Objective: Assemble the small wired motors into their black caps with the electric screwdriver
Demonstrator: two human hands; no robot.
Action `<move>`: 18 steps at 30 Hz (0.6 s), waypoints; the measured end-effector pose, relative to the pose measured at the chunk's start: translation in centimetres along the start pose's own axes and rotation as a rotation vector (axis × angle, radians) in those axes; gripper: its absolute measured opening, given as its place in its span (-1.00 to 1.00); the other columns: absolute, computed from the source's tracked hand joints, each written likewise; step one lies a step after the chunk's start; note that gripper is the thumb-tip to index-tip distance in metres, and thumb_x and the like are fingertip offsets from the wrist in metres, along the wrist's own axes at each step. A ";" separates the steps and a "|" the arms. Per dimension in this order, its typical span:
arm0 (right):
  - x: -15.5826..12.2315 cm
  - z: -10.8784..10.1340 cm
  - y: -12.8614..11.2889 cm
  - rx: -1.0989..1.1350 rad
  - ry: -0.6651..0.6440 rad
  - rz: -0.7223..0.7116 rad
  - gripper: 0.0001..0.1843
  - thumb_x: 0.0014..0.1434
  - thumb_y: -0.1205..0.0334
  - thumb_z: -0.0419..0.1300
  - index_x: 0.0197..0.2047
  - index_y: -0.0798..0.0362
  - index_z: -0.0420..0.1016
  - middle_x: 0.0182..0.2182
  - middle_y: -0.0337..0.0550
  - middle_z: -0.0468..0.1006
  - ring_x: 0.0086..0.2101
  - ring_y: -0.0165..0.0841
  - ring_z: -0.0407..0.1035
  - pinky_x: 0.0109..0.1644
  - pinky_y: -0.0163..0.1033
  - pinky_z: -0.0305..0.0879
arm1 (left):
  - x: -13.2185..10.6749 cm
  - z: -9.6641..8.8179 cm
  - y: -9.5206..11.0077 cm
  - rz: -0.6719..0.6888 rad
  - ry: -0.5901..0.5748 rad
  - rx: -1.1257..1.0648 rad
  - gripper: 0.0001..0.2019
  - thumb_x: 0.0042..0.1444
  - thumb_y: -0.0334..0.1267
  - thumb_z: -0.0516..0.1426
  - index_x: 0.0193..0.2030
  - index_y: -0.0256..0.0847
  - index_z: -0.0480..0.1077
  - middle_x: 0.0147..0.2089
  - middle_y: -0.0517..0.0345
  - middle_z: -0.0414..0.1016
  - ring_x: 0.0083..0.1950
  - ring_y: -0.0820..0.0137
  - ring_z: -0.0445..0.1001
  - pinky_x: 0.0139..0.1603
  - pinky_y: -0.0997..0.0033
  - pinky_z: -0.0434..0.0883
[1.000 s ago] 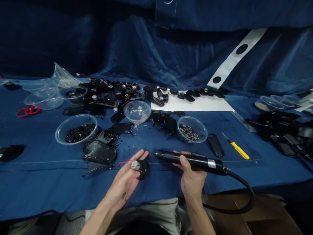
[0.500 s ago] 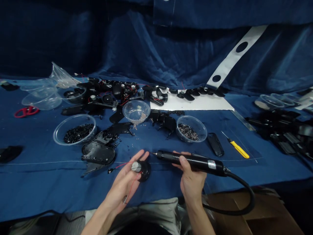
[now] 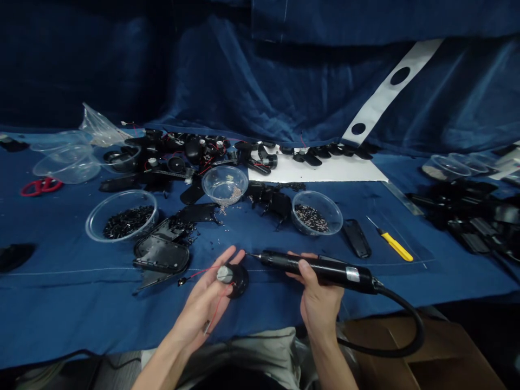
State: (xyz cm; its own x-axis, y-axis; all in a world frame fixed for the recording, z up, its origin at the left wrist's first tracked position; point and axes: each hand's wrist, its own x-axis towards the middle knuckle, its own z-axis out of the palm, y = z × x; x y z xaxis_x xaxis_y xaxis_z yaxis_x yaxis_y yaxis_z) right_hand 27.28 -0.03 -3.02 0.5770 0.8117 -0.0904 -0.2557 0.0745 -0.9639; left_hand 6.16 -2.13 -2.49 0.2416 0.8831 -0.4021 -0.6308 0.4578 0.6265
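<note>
Black corded screwdriver (image 3: 319, 269) clasped in right hand (image 3: 322, 298), tip leftward, long axis nearly crosswise | left hand (image 3: 200, 306) part-open, gripping round black part (image 3: 240, 283) | hands apart

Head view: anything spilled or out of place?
Yes, what looks like a spill: tiny silvery bits lie loose on the cloth in front of the middle bowl, which holds more of them. Black bits are also scattered outside, near the left bowl.
</note>
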 end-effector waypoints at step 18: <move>0.1 0.0 0.1 0.005 0.006 -0.002 -0.66 0.04 0.15 0.54 -0.18 0.12 0.62 -0.28 -0.09 0.72 -0.21 -0.12 0.69 -0.37 -0.21 0.68 | 0.1 0.4 0.2 -0.005 0.014 0.053 -0.25 0.09 -0.37 0.26 0.47 -0.08 0.31 0.51 -0.08 0.31 0.61 0.09 0.04 0.61 0.01 -0.12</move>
State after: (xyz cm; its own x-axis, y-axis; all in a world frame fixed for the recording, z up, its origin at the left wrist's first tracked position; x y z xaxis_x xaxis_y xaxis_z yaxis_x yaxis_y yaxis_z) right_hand 27.33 0.09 -3.13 0.5826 0.8078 -0.0896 -0.2579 0.0792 -0.9629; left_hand 6.33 -1.91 -2.13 0.2344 0.8796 -0.4141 -0.5892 0.4673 0.6592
